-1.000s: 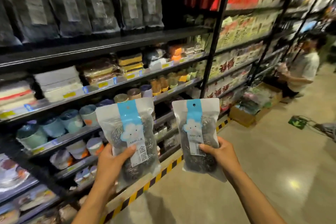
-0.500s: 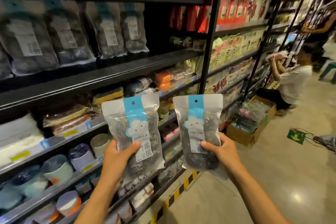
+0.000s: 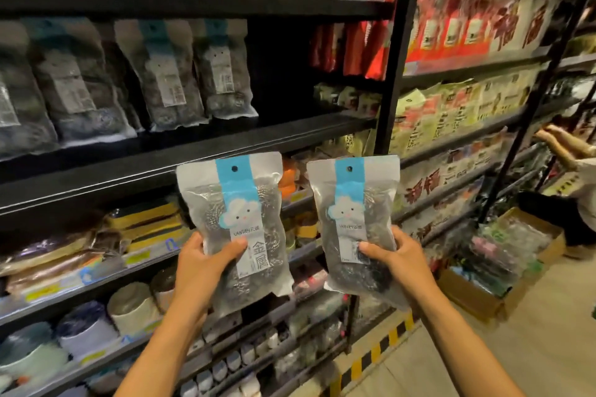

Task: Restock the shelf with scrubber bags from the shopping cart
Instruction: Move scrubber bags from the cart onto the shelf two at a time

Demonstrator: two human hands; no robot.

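My left hand (image 3: pixel 201 263) grips a clear scrubber bag (image 3: pixel 238 203) with a blue strip and a cloud face, held upright. My right hand (image 3: pixel 398 256) grips a second, matching scrubber bag (image 3: pixel 359 203) beside it. Both bags hang in the air just below the front edge of the black shelf (image 3: pixel 225 145). On that shelf several more scrubber bags (image 3: pixel 167 74) stand in a row at the left, with a dark gap to their right. The shopping cart is out of view.
Lower shelves (image 3: pixel 96 280) carry sponges, cloths and bowls. A black upright post (image 3: pixel 392 74) divides this bay from red and yellow packets at the right. A person crouches at the far right by cardboard boxes (image 3: pixel 477 296) on the floor.
Both bags have risen from the lower shelves to just under the scrubber shelf. My view has tilted up and closed in on the shelving.
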